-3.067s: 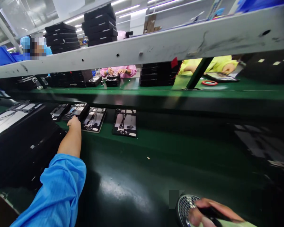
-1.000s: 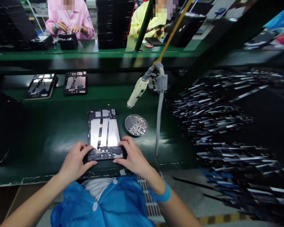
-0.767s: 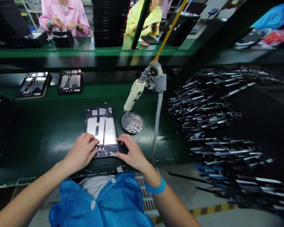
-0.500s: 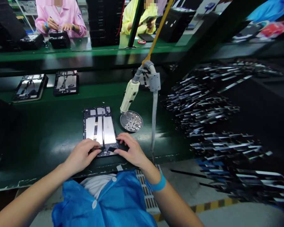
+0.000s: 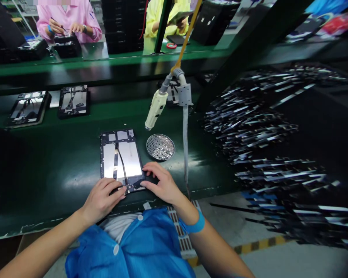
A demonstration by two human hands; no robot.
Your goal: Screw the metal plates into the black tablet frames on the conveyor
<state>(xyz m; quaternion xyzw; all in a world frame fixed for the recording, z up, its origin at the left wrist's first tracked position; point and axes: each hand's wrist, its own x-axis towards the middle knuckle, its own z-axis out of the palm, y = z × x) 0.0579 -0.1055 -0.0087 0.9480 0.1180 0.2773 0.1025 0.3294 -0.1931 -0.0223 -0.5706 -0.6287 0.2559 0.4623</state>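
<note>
Tablet (image 5: pixel 130 156), its inner side facing up, lay flat on the green tabletop (image 5: pixel 60 162) right in front of me, its lower end closest to my body and set between my two hands. My left grip (image 5: pixel 103 199) was at the lower left corner, thumb and forefinger drawn close together over that end; whether they pinched a part, I could not tell. My right grip (image 5: pixel 161 184) was loosely curved, touching the right edge near the bottom, the thumb lower than the fingers; whether it grasped the edge, I could not tell. A thin dark ribbon (image 5: pixel 121 159) bowed across the silver panel, its lower end close to my left fingertips. Beyond my right grip, just beside the tablet, sat a round perforated dish (image 5: pixel 160 147). A pale tool (image 5: pixel 156 108) hung nose-down near it, and two more tablets (image 5: pixel 74 101) lay farther off, toward the left.
</note>
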